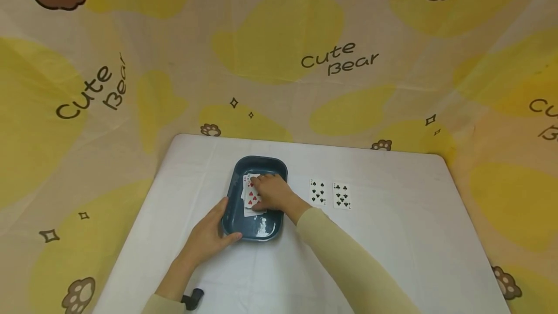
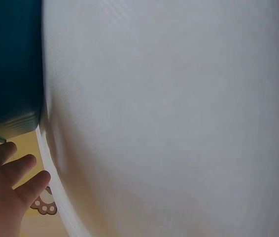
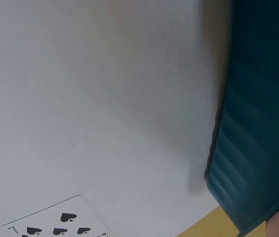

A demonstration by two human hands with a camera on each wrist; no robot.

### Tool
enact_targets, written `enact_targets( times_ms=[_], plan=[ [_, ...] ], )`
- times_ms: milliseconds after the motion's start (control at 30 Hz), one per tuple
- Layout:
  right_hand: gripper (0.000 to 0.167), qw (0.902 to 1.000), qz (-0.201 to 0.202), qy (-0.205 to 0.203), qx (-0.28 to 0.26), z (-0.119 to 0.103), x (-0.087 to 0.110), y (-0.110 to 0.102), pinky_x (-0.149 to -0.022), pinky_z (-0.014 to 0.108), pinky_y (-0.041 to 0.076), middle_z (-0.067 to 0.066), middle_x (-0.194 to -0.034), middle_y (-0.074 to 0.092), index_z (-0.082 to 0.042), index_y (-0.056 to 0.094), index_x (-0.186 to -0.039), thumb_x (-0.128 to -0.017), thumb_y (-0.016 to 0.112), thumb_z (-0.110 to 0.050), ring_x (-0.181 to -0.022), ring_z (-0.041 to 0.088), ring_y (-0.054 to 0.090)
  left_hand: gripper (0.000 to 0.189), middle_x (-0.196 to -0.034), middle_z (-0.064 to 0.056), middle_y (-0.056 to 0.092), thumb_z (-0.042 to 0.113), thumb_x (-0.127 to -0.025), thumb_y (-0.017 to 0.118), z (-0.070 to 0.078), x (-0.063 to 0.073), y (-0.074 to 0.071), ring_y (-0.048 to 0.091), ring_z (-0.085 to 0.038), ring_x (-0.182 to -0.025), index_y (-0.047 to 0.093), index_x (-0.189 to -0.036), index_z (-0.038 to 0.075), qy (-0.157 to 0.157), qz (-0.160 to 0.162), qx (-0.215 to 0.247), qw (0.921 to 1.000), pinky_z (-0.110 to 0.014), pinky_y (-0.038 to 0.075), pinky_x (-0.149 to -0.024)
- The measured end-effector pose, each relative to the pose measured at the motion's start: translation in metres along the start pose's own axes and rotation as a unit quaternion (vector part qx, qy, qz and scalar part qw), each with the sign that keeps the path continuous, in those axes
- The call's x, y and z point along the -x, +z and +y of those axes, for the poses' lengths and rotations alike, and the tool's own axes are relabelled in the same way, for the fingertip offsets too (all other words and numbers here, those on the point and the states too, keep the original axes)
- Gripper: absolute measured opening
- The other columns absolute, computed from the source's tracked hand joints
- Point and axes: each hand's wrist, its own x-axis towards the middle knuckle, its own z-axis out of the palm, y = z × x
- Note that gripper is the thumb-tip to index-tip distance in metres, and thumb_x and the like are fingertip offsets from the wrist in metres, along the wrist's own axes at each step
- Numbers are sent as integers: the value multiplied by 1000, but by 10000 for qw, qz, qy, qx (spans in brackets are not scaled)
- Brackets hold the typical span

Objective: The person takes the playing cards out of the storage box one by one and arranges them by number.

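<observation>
A dark blue-green tray [image 1: 248, 230] stands on the white-covered table, with a small pile of playing cards [image 1: 254, 213] inside. On top of the pile lies a red heart playing card [image 1: 250, 197], face up. My right hand [image 1: 272, 193] reaches in over the tray's right rim, its thumb at the card's lower edge and its fingers at the upper edge. At the tray's near left corner, my left hand [image 1: 209, 236] touches the rim with thumb and forefinger. Its other fingers [image 2: 18, 170] are spread and extended below the rim in the left wrist view.
Right of the tray, a spade card [image 1: 317, 192] and a club card [image 1: 342, 196] lie side by side, face up. A black band end [image 1: 193, 299] shows by the left wrist. Behind the table hangs a yellow patterned cloth [image 1: 279, 38].
</observation>
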Motion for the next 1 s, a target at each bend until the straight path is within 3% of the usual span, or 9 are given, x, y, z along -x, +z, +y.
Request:
enact_targets(
  times_ms=[467, 733, 1000],
  plan=[
    [92, 9970, 658, -410, 79, 8, 8, -22, -108, 39, 49, 7, -145, 62, -8, 52, -151, -84, 79, -64, -132, 24, 57, 109, -167, -17, 36, 56, -85, 82, 1, 0, 1, 40, -38, -150, 29, -165, 3, 13, -26, 31, 10000, -57, 40, -117],
    [90, 9966, 738, -349, -134, 12, 20, -49, -117, 42, 42, 7, -147, 60, -7, 54, -149, -83, 82, -60, -137, 25, 53, 111, -167, -18, 35, 55, -85, 83, 0, 0, 2, 39, -39, -150, 28, -164, 1, -28, -37, -18, 10000, -56, 39, -118],
    [87, 9955, 882, -274, -215, 27, 37, -67, -114, 39, 46, 9, -146, 59, -6, 57, -147, -81, 84, -57, -135, 26, 52, 110, -167, -18, 36, 50, -84, 86, 2, -1, 2, 39, -39, -150, 29, -164, 1, -87, -26, 36, 10000, -56, 38, -118]
  ],
)
